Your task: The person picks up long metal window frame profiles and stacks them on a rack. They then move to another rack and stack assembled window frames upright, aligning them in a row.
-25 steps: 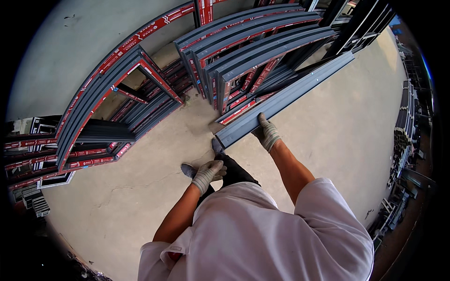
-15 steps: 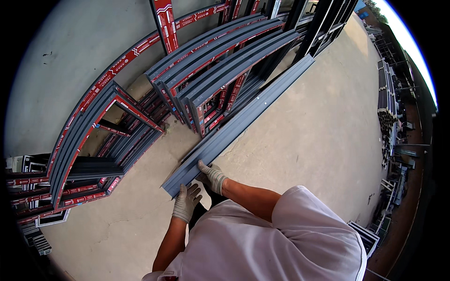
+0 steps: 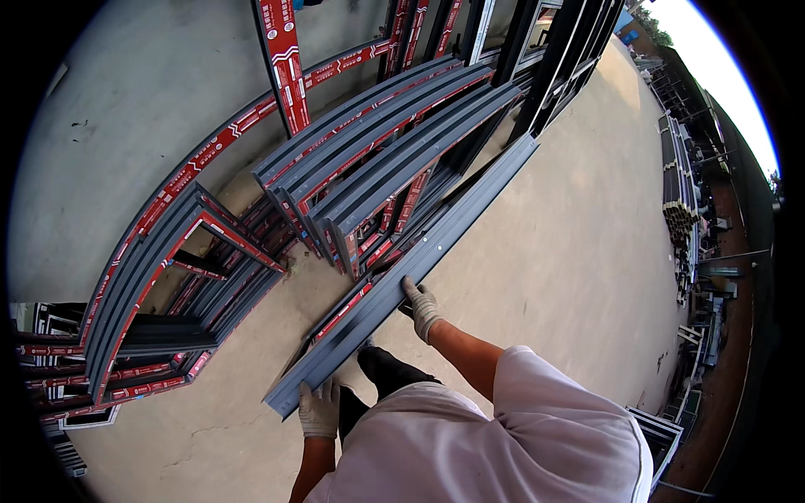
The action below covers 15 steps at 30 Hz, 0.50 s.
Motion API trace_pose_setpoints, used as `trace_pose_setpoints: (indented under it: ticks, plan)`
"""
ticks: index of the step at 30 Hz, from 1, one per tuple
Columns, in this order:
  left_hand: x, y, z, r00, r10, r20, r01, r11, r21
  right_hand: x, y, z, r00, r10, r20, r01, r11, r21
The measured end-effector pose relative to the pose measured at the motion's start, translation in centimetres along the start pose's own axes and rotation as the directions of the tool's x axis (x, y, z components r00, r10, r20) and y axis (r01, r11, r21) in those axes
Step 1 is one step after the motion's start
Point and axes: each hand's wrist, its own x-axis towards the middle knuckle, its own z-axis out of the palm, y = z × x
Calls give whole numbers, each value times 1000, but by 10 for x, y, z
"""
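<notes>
A gloved left hand [image 3: 319,411], clear of the long grey frame [image 3: 419,256] moments ago, now clasps its near end; the gloved right hand [image 3: 422,310] holds its edge farther along, thumb on top. The frame angles just right of the leaning stack [image 3: 419,155], extending below it. Concrete floor [image 3: 570,243] stretches wide to the stack's right; a narrower strip separates it from leftward frames [image 3: 138,277].
</notes>
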Motion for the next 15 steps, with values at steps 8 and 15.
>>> trace_pose_setpoints:
  ticks: [8,15]
  plan:
    - [8,-4,-1,998,43,41,-42,998,-39,99,-89,-63,978,-115,-177,96,989,-110]
    - [9,-10,-3,996,71,52,-66,994,-81,144,-128,-77,997,-25,-67,49,923,382]
